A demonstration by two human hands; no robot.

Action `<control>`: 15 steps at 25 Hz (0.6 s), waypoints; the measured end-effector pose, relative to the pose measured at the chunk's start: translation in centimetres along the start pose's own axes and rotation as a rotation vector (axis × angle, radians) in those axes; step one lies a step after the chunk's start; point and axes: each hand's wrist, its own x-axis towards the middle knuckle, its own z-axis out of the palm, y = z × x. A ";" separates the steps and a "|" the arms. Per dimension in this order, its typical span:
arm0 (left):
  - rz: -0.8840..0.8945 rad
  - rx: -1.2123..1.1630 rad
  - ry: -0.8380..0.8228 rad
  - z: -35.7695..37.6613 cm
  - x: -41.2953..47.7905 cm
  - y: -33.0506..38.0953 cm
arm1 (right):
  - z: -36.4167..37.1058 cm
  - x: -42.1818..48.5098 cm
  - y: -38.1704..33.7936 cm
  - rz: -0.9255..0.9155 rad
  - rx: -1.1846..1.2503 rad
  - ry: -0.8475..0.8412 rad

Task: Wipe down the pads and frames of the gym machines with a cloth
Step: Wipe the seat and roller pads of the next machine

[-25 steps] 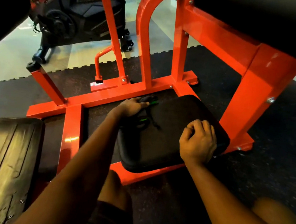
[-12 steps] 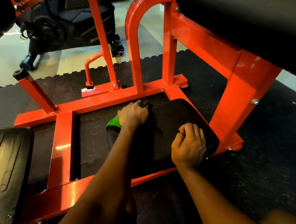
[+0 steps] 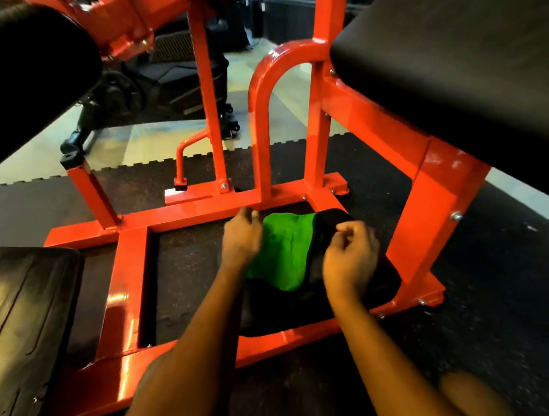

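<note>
A cloth (image 3: 282, 249), bright green on one face with a black part on its right, is spread over the low black pad (image 3: 389, 282) of the orange machine frame (image 3: 199, 205). My left hand (image 3: 241, 238) grips the cloth's left edge with curled fingers. At the cloth's black right edge my right hand (image 3: 351, 256) pinches it, fingers curled. Both hands sit close to the frame's rear crossbar. Much of the low pad is hidden under the cloth and my arms.
A large black bench pad (image 3: 466, 75) overhangs at upper right on an orange support (image 3: 434, 224). A black roller pad (image 3: 25, 80) looms at left. A ribbed footplate (image 3: 1, 314) lies at lower left. An orange hoop (image 3: 260, 104) rises behind my hands. My knee (image 3: 476, 402) is at lower right.
The cloth was bunched under my left hand; now it is opened out with its green face up. My right hand left the pad's edge and took hold of the cloth's right side.
</note>
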 end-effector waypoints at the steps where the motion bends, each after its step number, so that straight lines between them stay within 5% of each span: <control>1: -0.044 0.065 0.051 -1.0 0.0 -1.3 | 0.8 -0.3 -1.3 -0.089 -0.121 -0.130; 5: -0.276 0.207 -0.048 -1.8 1.2 -6.1 | 5.9 -2.7 -3.1 -0.046 -0.590 -0.828; 10: -0.416 0.096 0.052 0.0 1.1 -6.7 | 11.5 3.4 -1.2 -0.164 -0.806 -0.940; 15: -0.359 0.113 0.126 0.5 1.1 -6.8 | 16.1 4.5 -3.5 -0.344 -0.838 -1.177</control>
